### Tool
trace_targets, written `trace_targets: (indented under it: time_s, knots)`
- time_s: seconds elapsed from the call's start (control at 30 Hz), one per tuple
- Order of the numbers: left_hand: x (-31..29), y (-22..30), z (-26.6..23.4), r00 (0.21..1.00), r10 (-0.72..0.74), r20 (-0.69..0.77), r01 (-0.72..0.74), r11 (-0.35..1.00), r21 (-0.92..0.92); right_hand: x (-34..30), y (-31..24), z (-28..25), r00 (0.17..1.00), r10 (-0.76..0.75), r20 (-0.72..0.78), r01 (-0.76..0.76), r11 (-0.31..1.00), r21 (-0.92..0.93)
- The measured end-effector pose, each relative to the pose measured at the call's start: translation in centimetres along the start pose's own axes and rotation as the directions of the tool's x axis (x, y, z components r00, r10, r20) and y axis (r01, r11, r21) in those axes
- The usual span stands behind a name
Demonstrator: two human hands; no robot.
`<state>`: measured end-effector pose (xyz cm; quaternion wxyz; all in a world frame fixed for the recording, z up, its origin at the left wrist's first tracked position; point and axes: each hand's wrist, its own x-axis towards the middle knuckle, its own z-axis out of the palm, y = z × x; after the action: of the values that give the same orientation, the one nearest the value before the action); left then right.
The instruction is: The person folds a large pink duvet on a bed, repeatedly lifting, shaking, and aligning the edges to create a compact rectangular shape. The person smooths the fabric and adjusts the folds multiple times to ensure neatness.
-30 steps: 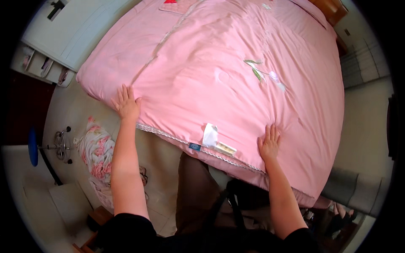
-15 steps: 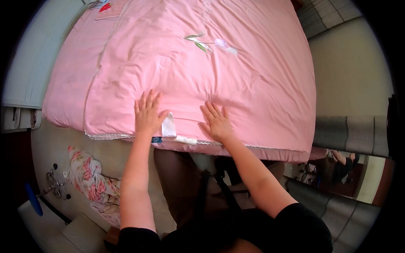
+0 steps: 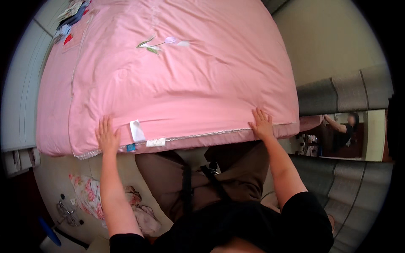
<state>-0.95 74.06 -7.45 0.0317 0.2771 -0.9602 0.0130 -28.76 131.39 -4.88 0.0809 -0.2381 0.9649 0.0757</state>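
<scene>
A pink duvet (image 3: 185,92) with an embroidered tulip (image 3: 158,43) covers the bed, creased across its middle. Near its left front edge my left hand (image 3: 108,134) lies flat, fingers spread on the cloth. At the right end of that edge my right hand (image 3: 263,124) also rests with its fingers apart. Neither hand grips anything. Between them a white fabric label (image 3: 137,131), a small blue tag (image 3: 130,147) and another pale label (image 3: 156,142) hang by the lace-trimmed hem (image 3: 202,135). Below the hem shows a strip of darker pink cloth.
Crumpled floral cloth (image 3: 89,194) lies on the floor at left, beside a wheeled metal base (image 3: 68,212). Folded items (image 3: 71,17) sit at the bed's far left corner. Grey curtains (image 3: 346,90) and a mirror (image 3: 341,135) stand at right.
Both hands have moved apart along the front edge, the left one leftward and the right one rightward. The view has shifted, and the cloth between them looks flatter.
</scene>
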Motion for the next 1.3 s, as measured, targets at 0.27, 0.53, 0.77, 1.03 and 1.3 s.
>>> trace_targets:
  time_s: [0.27, 0.53, 0.77, 1.03, 1.3]
  knots:
    - [9.0, 9.7, 0.3, 0.996, -0.030, -0.082, 0.004, 0.954, -0.299, 7.5, -0.2, -2.9, 0.895, 0.019, -0.445, 0.159, 0.920, 0.359]
    - [14.3, 27.8, 2.1, 0.995, 0.096, 0.032, -0.089, 0.980, -0.178, 20.4, -14.6, -2.7, 0.960, -0.204, -0.192, 0.265, 0.886, 0.380]
    - [14.0, 26.9, 4.0, 0.991, 0.133, -0.010, -0.134, 0.990, -0.052, 24.3, 0.4, 0.6, 0.954, -0.027, -0.298, 0.070, 0.988, 0.136]
    - [14.0, 27.4, 4.0, 0.991, 0.132, 0.026, -0.132, 0.991, -0.023, 24.2, 14.3, 1.5, 0.955, 0.173, -0.242, -0.160, 0.984, 0.075]
    - [13.8, 27.3, 5.1, 0.985, 0.167, -0.030, -0.165, 0.985, 0.053, 20.1, 25.3, 1.6, 0.869, 0.474, -0.143, -0.483, 0.875, -0.031]
